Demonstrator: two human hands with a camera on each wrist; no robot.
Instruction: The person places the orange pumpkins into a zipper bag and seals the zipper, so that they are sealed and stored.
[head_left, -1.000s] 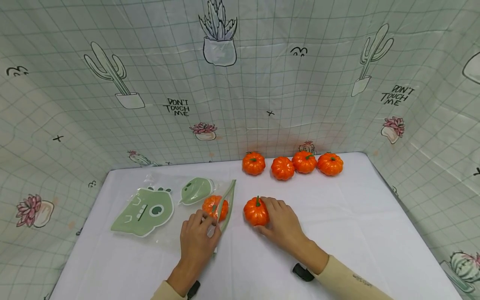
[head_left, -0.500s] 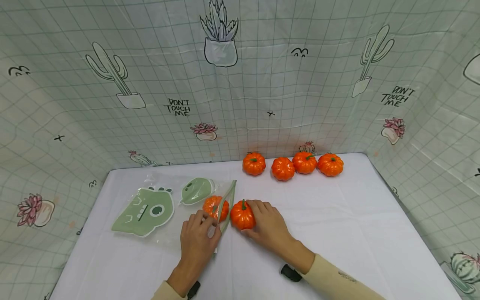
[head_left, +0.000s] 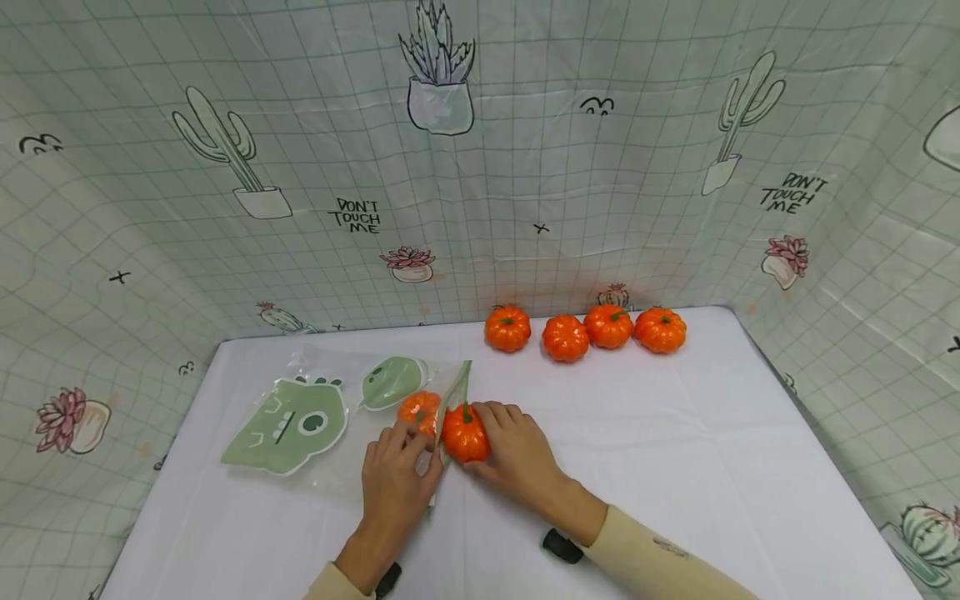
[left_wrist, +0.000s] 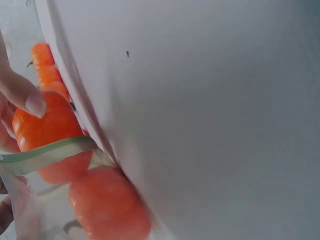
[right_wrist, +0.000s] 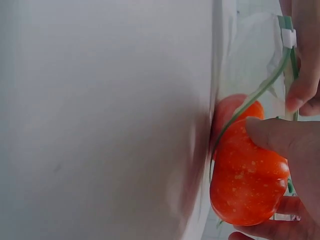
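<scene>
My left hand [head_left: 397, 475] pinches the green-edged mouth of a clear zip bag [head_left: 345, 442] printed with green cartoon shapes. One small orange pumpkin [head_left: 417, 412] lies inside, just behind the opening. In my right hand [head_left: 520, 454] is a second orange pumpkin [head_left: 465, 435] with a green stem, gripped between thumb and fingers at the bag's mouth. From the left wrist view, the green edge [left_wrist: 55, 150] crosses over part of that held pumpkin, close to the one in the bag. A white slider [right_wrist: 288, 38] shows on the bag's edge in the right wrist view.
Several more orange pumpkins [head_left: 566, 337] stand in a row along the table's back edge. A white cloth covers the table [head_left: 675, 467]. Behind it hangs a grid-patterned curtain [head_left: 495, 167] with cactus drawings.
My right hand has moved left with its pumpkin, from beside the bag to its open mouth. The pumpkin inside has shifted slightly left. My left hand has stayed in place.
</scene>
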